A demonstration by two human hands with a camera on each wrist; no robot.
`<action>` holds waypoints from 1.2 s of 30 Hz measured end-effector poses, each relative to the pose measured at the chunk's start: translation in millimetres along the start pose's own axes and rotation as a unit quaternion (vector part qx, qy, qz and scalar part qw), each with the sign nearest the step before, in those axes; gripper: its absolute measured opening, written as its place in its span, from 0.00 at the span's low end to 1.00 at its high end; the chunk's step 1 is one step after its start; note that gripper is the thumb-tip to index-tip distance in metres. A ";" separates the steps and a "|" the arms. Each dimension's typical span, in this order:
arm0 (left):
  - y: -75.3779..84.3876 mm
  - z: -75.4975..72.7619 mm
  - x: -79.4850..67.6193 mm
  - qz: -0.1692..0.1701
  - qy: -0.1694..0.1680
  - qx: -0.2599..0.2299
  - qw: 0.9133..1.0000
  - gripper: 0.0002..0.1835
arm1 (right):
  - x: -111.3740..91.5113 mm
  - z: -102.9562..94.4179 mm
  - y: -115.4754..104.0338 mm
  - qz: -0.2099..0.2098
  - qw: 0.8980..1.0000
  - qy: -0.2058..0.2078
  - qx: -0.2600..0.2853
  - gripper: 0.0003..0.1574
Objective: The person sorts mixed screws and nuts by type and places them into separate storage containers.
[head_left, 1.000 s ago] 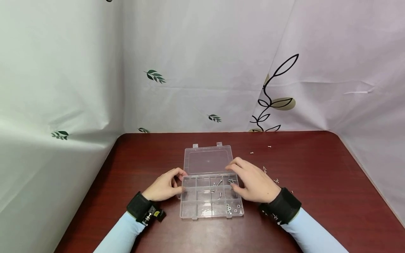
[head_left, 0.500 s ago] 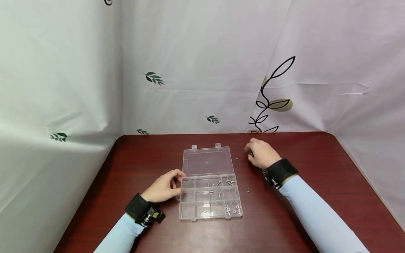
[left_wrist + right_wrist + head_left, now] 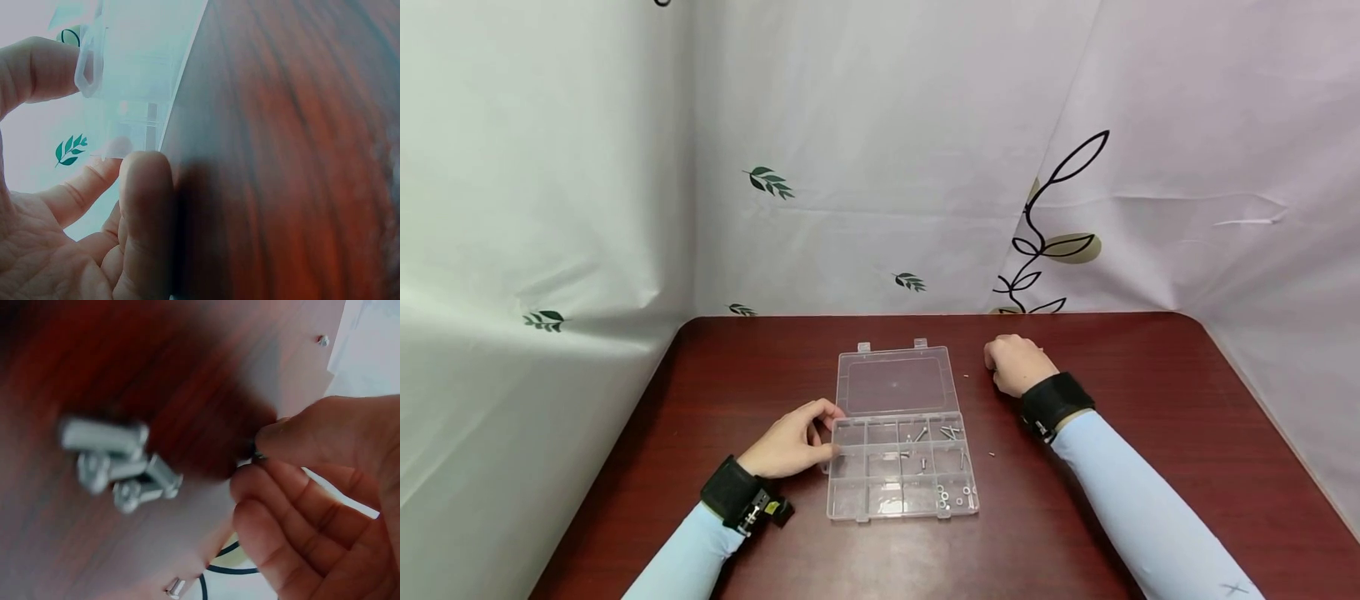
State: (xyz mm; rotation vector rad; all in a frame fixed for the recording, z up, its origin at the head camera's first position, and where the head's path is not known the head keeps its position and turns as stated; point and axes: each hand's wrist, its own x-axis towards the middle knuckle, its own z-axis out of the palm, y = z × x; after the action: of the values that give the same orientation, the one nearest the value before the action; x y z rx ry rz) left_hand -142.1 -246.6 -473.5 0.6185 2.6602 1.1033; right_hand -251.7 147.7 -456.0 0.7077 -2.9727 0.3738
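A clear plastic compartment box [image 3: 883, 479] lies on the table with its lid [image 3: 895, 379] folded back. My left hand [image 3: 790, 437] holds the box's left side, thumb at the near part and fingertips at the far corner. Several screws [image 3: 950, 432] and several small nuts or washers [image 3: 943, 496] lie in its right-hand compartments. My right hand [image 3: 1018, 364] is down on the table to the right of the lid. In the right wrist view its thumb and forefinger pinch a small dark-and-silver piece [image 3: 257, 452], apparently a screw, mostly hidden by the fingertips.
Loose screws [image 3: 103, 450] lie blurred in the right wrist view's foreground, with single screws [image 3: 322, 340] farther off. Two small screws [image 3: 992, 454] lie right of the box. A white leaf-patterned curtain [image 3: 887, 167] stands behind the dark red table [image 3: 760, 358].
My right hand has left the box's right-hand compartments for the table at the far right, its fingers drawing together there. The left hand and box have stayed put.
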 end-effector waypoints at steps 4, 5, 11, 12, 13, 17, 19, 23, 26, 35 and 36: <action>0.3 -0.7 0.2 0.000 0.000 0.000 1.000 0.21 | -3.9 3.8 -3.9 -0.009 1.000 0.002 0.002 0.10; 0.4 -0.8 0.1 -0.001 0.000 0.000 1.000 0.21 | -5.3 4.5 -5.4 -0.012 1.000 0.003 0.003 0.11; 1.0 -1.1 -1.2 -0.001 0.000 -0.001 1.000 0.21 | -13.3 6.0 -16.8 -0.022 0.999 0.024 0.023 0.11; 1.3 -1.2 -1.3 -0.001 0.000 -0.001 1.000 0.21 | -14.6 5.8 -19.4 -0.021 0.999 0.030 0.030 0.10; 1.7 -1.4 -1.3 -0.001 0.000 -0.002 1.000 0.21 | -15.9 5.4 -22.2 -0.022 0.998 0.036 0.039 0.10; 3.0 -1.8 -1.0 0.000 0.001 -0.004 1.000 0.22 | -21.3 3.0 -36.4 -0.040 0.993 0.064 0.092 0.10; 2.8 -1.7 -0.8 0.000 0.001 -0.003 1.000 0.21 | -24.6 1.5 -44.6 -0.063 0.988 0.081 0.118 0.10; 1.3 -1.2 0.0 0.000 0.001 -0.002 1.000 0.21 | -32.1 -0.8 -63.5 -0.119 0.974 0.106 0.158 0.12; 1.0 -0.9 0.3 0.000 0.000 -0.004 1.000 0.21 | -37.9 -1.9 -78.8 -0.158 0.966 0.111 0.172 0.13; 2.8 -1.5 -0.5 0.002 0.000 -0.008 1.000 0.21 | -50.5 -3.9 -113.5 -0.237 0.951 0.098 0.173 0.14; 2.5 -1.7 -0.3 0.002 0.000 -0.007 1.000 0.21 | -51.7 -4.2 -115.5 -0.243 0.949 0.096 0.176 0.15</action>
State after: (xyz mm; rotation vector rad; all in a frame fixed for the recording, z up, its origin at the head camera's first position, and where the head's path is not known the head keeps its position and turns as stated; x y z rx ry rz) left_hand -141.6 -246.2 -470.6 0.6205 2.6502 1.1224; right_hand -153.4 71.3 -432.6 1.3106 -2.4553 0.8783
